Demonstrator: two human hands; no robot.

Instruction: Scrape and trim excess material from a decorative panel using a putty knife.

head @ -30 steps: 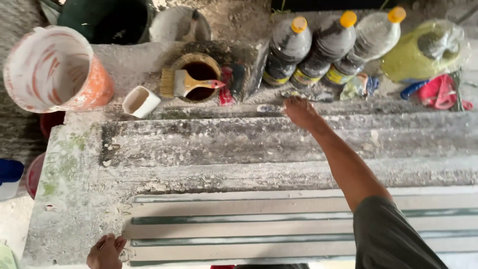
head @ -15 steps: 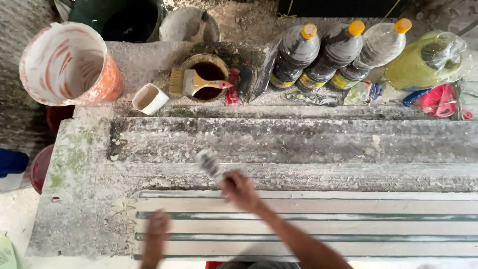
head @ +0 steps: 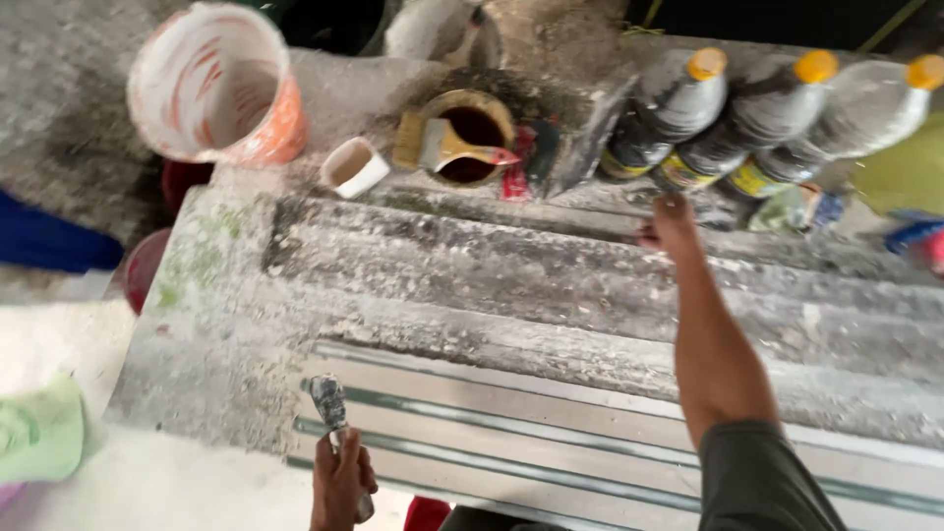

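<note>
Left hand [head: 341, 479] fisted low near the body; right hand [head: 669, 224] stretched far forward, fingers curled.

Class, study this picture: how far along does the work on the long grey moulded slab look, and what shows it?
Done: nothing clearly; the slab looks dusty and rough throughout. In hand: the left hand grips a small crusted tool at the slab's near edge, while the right hand reaches toward the bottles. Left: the brush lies unused across the tin.

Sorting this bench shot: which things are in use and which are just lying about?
In use: left hand holding a small brush; right hand on the grey mould.
Lying about: bucket, cup, wide brush across a tin, three bottles.
</note>
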